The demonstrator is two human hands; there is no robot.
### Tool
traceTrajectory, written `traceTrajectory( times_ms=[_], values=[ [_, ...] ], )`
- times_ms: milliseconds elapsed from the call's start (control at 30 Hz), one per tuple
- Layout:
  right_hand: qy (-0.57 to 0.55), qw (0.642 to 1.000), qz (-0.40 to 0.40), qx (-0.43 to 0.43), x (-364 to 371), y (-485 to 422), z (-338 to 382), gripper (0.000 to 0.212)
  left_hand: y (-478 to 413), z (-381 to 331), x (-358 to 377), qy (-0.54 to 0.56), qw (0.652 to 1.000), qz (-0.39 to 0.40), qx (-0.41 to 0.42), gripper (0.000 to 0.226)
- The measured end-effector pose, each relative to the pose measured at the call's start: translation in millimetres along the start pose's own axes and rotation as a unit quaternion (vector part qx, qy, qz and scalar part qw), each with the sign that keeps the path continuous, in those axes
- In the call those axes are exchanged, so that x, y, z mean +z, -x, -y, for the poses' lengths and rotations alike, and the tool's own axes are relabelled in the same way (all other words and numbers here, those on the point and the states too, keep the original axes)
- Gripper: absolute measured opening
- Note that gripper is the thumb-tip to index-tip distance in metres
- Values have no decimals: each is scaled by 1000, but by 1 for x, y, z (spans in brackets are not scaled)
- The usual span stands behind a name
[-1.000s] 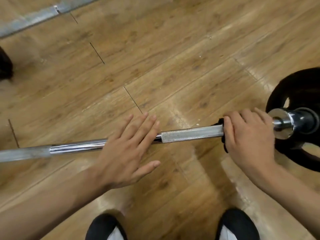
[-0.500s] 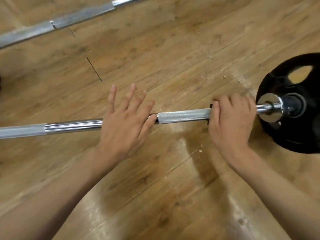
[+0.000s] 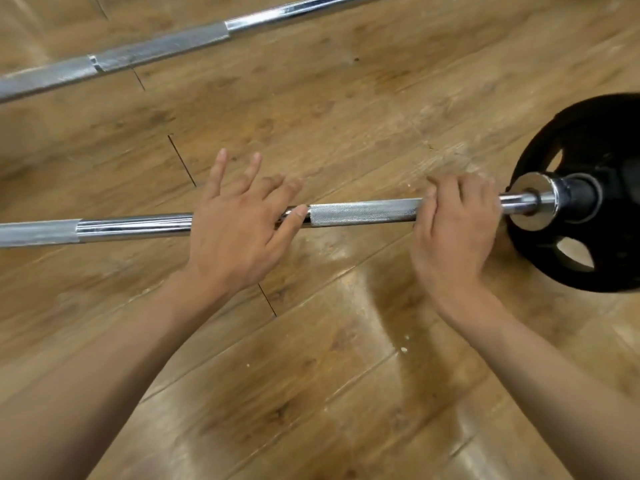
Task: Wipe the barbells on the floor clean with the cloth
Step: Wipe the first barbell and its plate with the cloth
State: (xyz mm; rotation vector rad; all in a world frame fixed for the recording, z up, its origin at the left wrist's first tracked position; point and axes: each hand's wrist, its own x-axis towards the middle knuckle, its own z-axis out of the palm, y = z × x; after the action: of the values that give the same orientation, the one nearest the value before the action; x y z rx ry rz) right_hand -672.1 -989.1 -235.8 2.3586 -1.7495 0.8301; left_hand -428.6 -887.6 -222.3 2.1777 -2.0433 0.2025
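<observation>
Left hand (image 3: 235,230) flat on barbell (image 3: 363,212); right hand (image 3: 453,233) grips it beside plate (image 3: 595,140).

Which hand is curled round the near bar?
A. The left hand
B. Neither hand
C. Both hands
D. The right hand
D: the right hand wraps the near bar beside the plate, while the left hand lies on it with fingers spread.
</observation>
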Motion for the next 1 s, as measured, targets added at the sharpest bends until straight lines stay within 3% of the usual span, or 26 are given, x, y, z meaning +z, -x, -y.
traceTrajectory(
  times_ms=[100,200,267,400,433,533,667,833,1000],
  values=[
    [-37,988,31,-144,16,12,46,33,-3,1,0,1,1000,-3,-5,62],
    [-23,971,39,-234,13,5,32,34,-4,0,-1,7,1000,-6,-4,63],
    [-10,979,36,-202,7,-2,0,34,-3,0,0,10,1000,-1,-6,63],
    [11,1000,16,-21,-1,-2,-3,28,2,-4,0,19,1000,11,-8,62],
    [3,1000,14,-22,2,4,15,27,4,-4,-1,20,1000,12,-6,62],
    [-57,986,32,-156,14,24,63,28,13,-7,-4,18,1000,8,1,62],
    [-6,965,-6,-260,8,23,41,34,28,-14,-7,24,1000,0,5,63],
    [32,978,55,-200,-16,31,-8,38,46,-23,-11,31,1000,-2,2,60],
    [-31,994,68,-78,-38,50,2,41,63,-31,-17,35,999,-2,4,60]
  ],
)
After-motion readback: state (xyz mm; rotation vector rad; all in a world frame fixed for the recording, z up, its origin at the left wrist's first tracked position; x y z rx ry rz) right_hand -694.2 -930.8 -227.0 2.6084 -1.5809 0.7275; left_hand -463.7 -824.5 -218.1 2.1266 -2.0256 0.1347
